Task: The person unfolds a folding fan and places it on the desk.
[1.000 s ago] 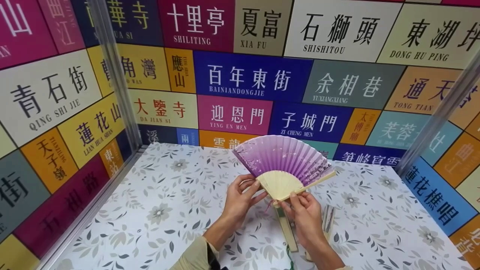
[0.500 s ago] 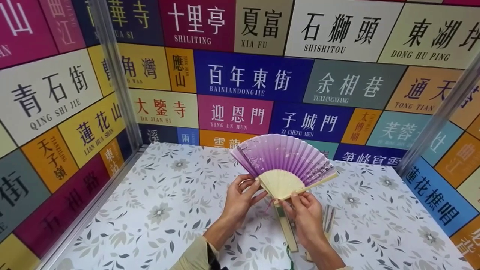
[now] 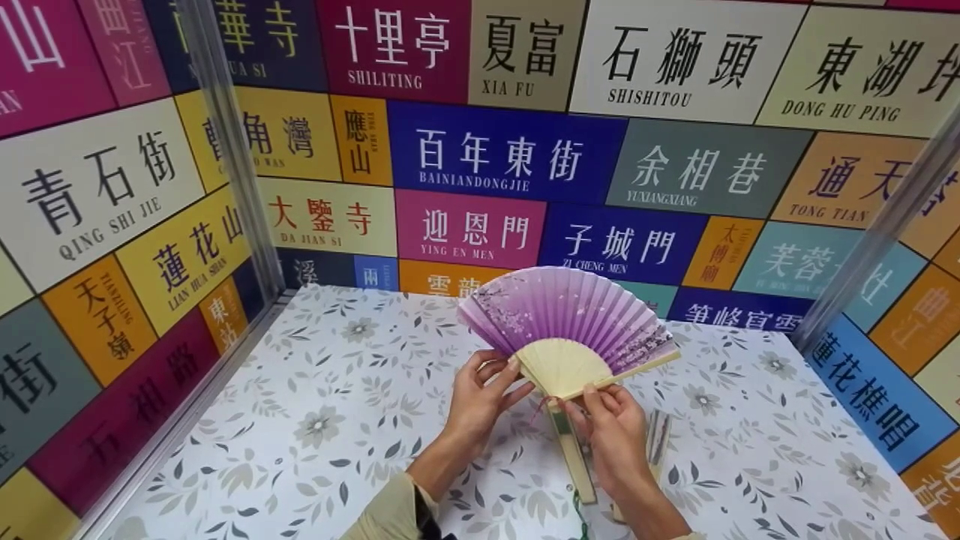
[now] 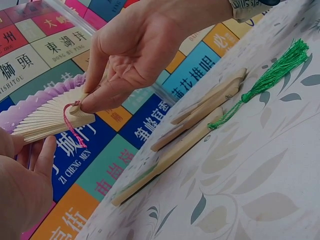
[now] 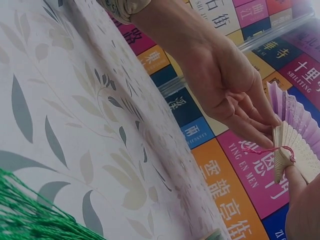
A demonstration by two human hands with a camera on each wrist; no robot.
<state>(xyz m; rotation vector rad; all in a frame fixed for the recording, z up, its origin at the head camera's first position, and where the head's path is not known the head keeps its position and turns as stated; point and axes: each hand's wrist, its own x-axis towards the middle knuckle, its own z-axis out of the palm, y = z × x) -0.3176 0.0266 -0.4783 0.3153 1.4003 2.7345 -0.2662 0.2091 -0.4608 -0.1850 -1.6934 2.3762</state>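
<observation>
- Thumb and fingers of our left hand (image 3: 484, 394) pinch the left edge of a purple, blossom-printed folding fan with pale wooden ribs (image 3: 574, 322); our right hand (image 3: 616, 427) pinches it low, by the pivot, where a thin red cord (image 4: 74, 131) hangs. The hands stay apart from each other — joined only through the fan.
- We have the fan in the air above a white tabletop patterned with grey leaves (image 3: 375, 465).
- To hold it spread well, we judge it best to grip firmly near the pivot and draw the left edge outward lightly — no twist, fingers on wood, since the thin pleated leaf would probably crease.
- Its pivot points toward us, the arched leaf up and away; its widest span runs left to right.
- Below, a closed, slim wooden fan (image 4: 165, 162) with a green tassel (image 4: 275, 75) lies lengthwise, tassel end toward us. Beside it lie more pale wooden sticks (image 4: 210, 107); whether one fan or two, we cannot tell.
</observation>
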